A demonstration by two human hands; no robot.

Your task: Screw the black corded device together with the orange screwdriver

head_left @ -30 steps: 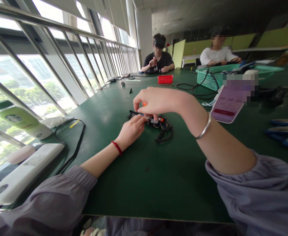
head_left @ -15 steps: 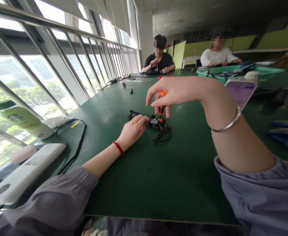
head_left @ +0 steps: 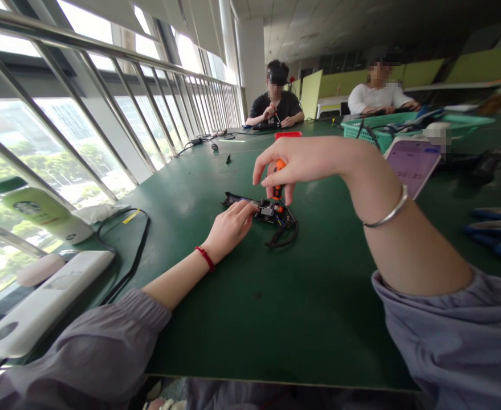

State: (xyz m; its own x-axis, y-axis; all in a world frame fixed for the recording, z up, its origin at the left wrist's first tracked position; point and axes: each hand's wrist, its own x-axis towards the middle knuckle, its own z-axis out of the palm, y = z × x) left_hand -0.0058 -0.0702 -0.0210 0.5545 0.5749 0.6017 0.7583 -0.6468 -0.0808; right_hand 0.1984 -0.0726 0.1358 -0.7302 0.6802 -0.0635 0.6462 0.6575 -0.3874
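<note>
- Resting on the black device [head_left: 268, 211], the left hand [head_left: 231, 224] had bent fingers nearly together; whether they gripped or merely pressed could not be told. Too light a touch could have let the device turn on the green table [head_left: 241, 319].
- Above the device, the right hand [head_left: 305, 156] curled partly closed around an orange-and-black tool [head_left: 280, 165]. Its tip was hidden, so a tilt could have scraped the exposed parts.
- Beside the device curved a black cable [head_left: 276, 245]; a snag could have tugged it.
</note>
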